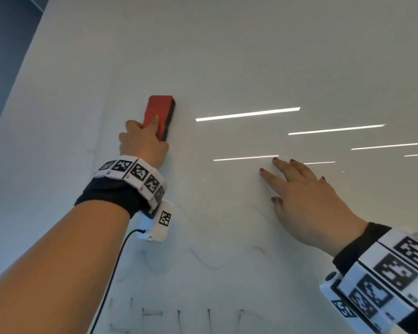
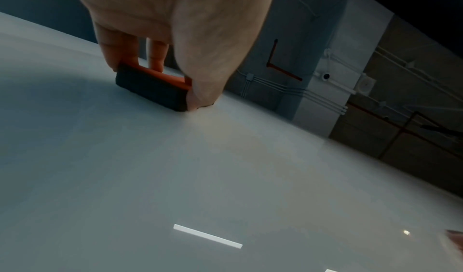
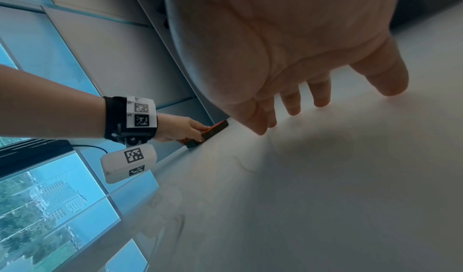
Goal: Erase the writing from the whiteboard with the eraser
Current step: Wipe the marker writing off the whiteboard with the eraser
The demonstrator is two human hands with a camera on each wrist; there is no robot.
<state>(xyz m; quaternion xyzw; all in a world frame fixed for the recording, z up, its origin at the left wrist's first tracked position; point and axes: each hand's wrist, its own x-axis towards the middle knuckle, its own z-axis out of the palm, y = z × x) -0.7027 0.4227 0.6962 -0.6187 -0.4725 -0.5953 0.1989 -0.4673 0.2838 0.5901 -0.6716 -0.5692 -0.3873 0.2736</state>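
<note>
A red eraser (image 1: 159, 114) with a black felt pad lies flat against the white whiteboard (image 1: 251, 56). My left hand (image 1: 143, 143) grips its lower end, thumb on one side and fingers on the other; the left wrist view shows the eraser (image 2: 150, 90) pressed felt-down on the board. To the right, my right hand (image 1: 304, 196) rests on the board with straight, spread fingers and holds nothing. Faint wavy lines (image 1: 203, 259) and several dark strokes of writing (image 1: 179, 317) sit below both hands. In the right wrist view the eraser (image 3: 210, 132) is left of my right hand's fingers (image 3: 293, 102).
The whiteboard's left edge (image 1: 34, 75) borders a dark wall. Bright ceiling-light reflections (image 1: 246, 114) streak the board's right half. A cable (image 1: 116, 266) hangs from the left wrist camera. Windows (image 3: 50, 207) lie beyond the board's edge in the right wrist view.
</note>
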